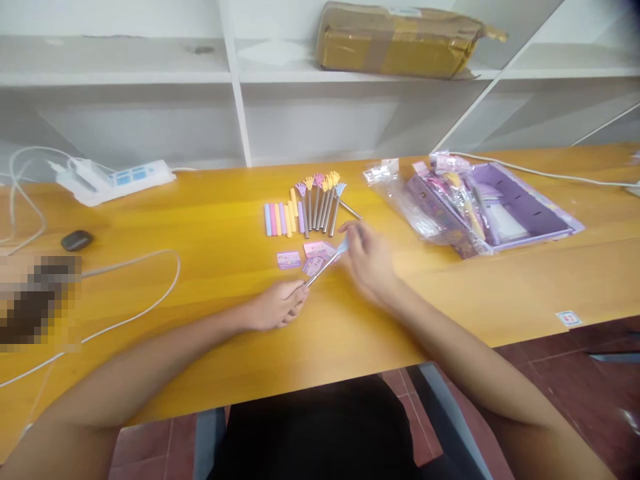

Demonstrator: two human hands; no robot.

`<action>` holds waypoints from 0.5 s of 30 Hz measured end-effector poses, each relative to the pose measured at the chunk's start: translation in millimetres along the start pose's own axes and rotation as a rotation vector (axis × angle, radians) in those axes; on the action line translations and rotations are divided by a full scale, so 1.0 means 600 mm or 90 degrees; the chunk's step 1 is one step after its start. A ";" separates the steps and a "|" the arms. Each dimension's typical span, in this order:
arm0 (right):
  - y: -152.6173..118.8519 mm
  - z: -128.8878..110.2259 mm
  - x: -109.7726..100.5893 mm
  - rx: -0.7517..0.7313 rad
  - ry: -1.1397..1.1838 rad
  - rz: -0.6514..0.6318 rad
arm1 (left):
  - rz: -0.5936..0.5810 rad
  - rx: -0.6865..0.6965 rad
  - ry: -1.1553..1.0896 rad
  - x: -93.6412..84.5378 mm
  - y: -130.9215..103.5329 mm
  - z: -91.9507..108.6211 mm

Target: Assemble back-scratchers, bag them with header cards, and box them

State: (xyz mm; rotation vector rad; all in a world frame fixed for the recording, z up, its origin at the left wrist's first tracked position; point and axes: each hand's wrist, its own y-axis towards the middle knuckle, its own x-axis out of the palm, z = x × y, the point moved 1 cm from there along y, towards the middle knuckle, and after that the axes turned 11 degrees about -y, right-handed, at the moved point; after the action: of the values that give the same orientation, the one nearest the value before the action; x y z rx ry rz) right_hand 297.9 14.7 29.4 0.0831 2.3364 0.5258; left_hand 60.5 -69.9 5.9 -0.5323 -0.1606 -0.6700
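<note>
My left hand [281,305] is closed round the lower end of a thin metal rod [323,268]. At the rod's upper end is a light blue piece [343,246], with my right hand [367,257] beside it, blurred; whether its fingers grip the piece is unclear. Beyond my hands lie several metal rods [317,210] with small hand-shaped heads in purple, yellow, pink and blue. Left of them is a row of pastel tubes [280,219]. Small printed cards [289,260] lie on the wooden table just past the rod.
At the right sit an open purple box [537,213] and plastic-wrapped items [457,193]. A power strip [125,179], white cables and a dark oval object [77,240] are at the left. A taped carton [400,40] stands on the shelf behind.
</note>
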 end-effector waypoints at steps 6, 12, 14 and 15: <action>-0.066 -0.031 0.053 -0.041 0.070 -0.037 | 0.007 0.051 0.031 0.005 -0.002 0.000; -0.047 0.004 0.069 0.017 0.359 -0.197 | -0.039 -0.001 -0.024 -0.006 0.006 0.006; -0.047 0.005 0.073 0.025 0.407 -0.218 | -0.056 -0.008 -0.033 -0.009 0.008 0.007; -0.047 0.004 0.073 0.026 0.415 -0.217 | -0.062 -0.014 -0.037 -0.010 0.008 0.007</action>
State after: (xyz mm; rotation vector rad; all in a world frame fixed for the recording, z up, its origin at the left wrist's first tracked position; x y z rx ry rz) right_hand 270.1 -1.4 -11.8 -0.5334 2.9029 0.3639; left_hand 59.2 -61.3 5.9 -0.5682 -0.2354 -0.7523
